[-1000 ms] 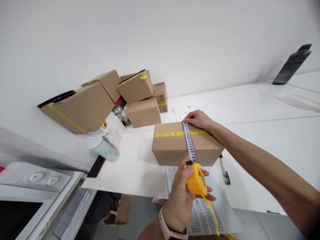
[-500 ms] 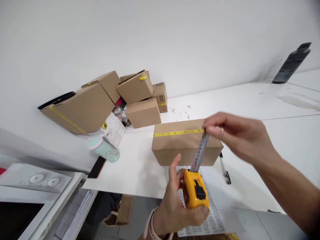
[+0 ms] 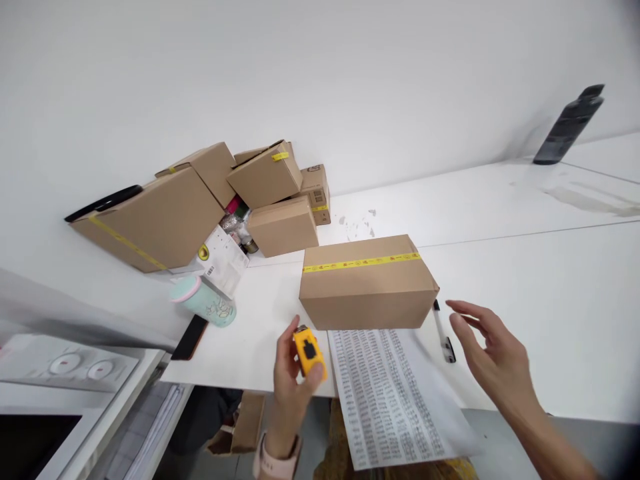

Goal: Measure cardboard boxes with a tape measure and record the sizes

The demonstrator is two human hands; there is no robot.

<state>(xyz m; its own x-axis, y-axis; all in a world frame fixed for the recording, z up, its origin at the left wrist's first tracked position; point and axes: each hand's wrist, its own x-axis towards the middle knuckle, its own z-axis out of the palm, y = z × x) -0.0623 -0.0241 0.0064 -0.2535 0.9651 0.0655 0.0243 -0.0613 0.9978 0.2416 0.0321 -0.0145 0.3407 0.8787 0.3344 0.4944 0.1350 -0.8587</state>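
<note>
Gripping the tape measure (image 3: 311,355) snugly in the left hand's (image 3: 291,397) curled fingers, the taped box (image 3: 367,287) beyond and right of them, seems steadiest, while the right hand's (image 3: 500,350) parted, empty fingers should avoid nudging the marker (image 3: 442,333) just left of their tips.
</note>
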